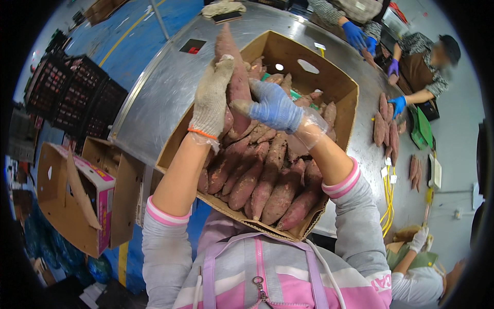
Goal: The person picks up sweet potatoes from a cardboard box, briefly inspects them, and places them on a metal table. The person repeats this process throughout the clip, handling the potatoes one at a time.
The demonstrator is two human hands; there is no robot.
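Note:
A long reddish sweet potato [236,72] stands nearly upright over the left side of an open cardboard box [334,77]. My left hand [211,98], in a whitish knit glove with an orange cuff edge, is closed around it. From the other side, my right hand [278,107], in a blue glove with clear plastic at the wrist, closes its thumb and fingers against the same root. Below both hands, many soil-dusted sweet potatoes [267,177] fill the box, laid side by side at the near end. Bits of green show among the roots farther back.
The box rests on a metal table [159,82]. Cardboard boxes [77,206] and black crates [77,92] are at left. On the right lie sweet potatoes [386,121], a green scale [422,129] and yellow cords [387,198]. Co-workers' gloved hands [397,104] work along the far and right edges.

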